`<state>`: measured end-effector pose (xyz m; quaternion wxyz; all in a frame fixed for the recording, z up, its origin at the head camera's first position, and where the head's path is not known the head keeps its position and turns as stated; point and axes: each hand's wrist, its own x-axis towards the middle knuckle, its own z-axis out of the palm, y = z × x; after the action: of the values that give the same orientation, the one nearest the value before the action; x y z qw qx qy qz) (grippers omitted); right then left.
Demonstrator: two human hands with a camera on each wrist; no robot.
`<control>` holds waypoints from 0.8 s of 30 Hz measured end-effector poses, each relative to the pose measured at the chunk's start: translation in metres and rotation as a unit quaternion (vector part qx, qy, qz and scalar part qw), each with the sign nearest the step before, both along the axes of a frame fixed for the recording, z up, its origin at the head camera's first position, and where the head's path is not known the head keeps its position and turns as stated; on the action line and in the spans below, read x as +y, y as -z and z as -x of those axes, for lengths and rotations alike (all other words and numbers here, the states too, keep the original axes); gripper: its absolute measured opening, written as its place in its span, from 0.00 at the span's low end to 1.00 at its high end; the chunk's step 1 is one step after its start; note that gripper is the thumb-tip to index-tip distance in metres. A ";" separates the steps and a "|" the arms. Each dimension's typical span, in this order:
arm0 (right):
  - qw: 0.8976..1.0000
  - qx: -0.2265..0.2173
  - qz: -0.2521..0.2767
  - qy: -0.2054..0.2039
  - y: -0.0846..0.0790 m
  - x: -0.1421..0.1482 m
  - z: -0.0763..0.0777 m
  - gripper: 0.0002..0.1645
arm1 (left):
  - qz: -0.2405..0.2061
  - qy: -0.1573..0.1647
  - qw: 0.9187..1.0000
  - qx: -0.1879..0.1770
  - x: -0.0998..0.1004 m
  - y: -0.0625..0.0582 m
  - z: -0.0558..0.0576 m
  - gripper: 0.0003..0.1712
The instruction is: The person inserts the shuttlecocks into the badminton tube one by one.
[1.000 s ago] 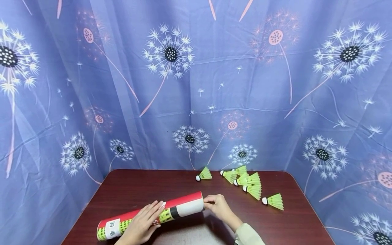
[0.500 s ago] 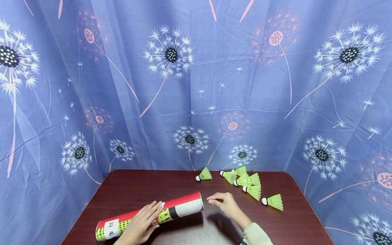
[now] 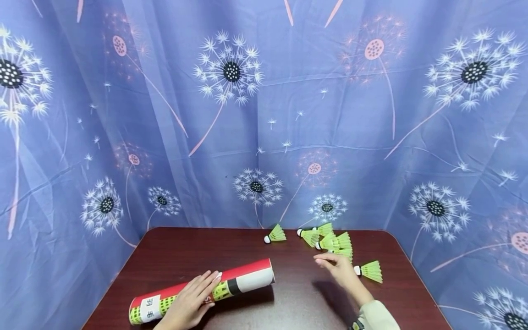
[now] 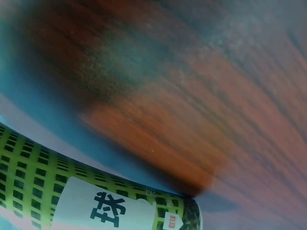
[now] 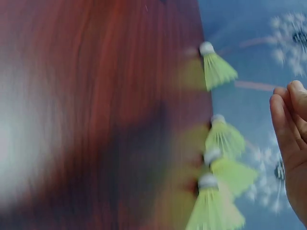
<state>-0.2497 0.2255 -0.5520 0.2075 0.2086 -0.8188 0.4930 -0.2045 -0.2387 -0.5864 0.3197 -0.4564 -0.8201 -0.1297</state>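
Note:
A long shuttlecock tube (image 3: pixel 251 277), red, white and green, lies slanted on the table at the left. Across its middle rests my left hand (image 3: pixel 194 298), fingers stretched over the top. The tube's green-checked end (image 4: pixel 29 177) shows in the left wrist view, where the hand itself is out of sight. My right hand (image 3: pixel 340 271) hovers near the group of yellow-green shuttlecocks (image 3: pixel 327 240), overlapping the nearest one, with nothing between thumb and fingers. In the right wrist view, the right hand's fingertips (image 5: pixel 278 100) appear at the right edge, beside several shuttlecocks (image 5: pixel 225 139).
One shuttlecock (image 3: pixel 275 234) stands apart by the table's back edge, and another (image 3: pixel 370 271) lies to the right of the right hand. Behind the dark red wooden table (image 3: pixel 185 252) hangs a blue curtain (image 3: pixel 288 128) with dandelion prints.
My right hand has drawn away from the tube's right end and moved right to the shuttlecock group. The left hand stays on the tube, which has barely shifted.

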 end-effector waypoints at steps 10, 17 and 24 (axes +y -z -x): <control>0.989 0.017 -0.057 0.134 -0.010 0.074 -0.012 0.07 | 0.002 -0.006 1.000 0.007 -0.003 0.001 0.000 0.37; 0.974 0.018 -0.068 0.215 -0.005 0.118 -0.018 0.08 | 0.005 -0.009 1.000 0.003 -0.003 -0.001 0.000 0.37; 0.962 0.016 -0.076 0.263 0.002 0.135 -0.025 0.10 | 0.005 -0.003 1.000 0.002 -0.004 -0.002 0.001 0.37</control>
<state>-0.2246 0.3609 -0.5544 0.3263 0.0086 -0.8765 0.3539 -0.2056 -0.2423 -0.5842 0.3192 -0.4556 -0.8217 -0.1236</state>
